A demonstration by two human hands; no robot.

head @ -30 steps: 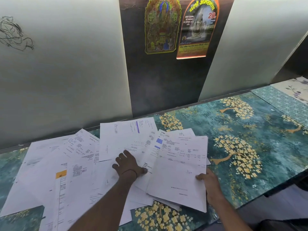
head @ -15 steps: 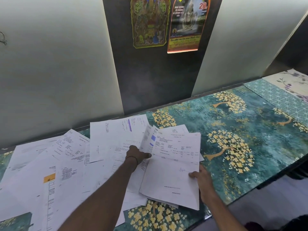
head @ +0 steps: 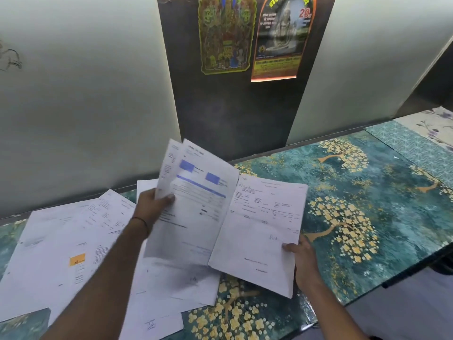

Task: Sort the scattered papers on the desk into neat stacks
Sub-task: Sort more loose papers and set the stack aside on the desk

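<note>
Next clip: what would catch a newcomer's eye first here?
The left hand holds blue-marked sheets raised above the desk, and the right hand grips printed sheets beside them. More scattered papers cover the desk's left; two bright posters hang on the dark panel behind.

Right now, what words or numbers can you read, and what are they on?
"20": on the orange-edged poster.
Other writing on that poster and on the green-edged poster: too blurred to read.
Print on the held sheets and the scattered papers: too small and blurred.
</note>
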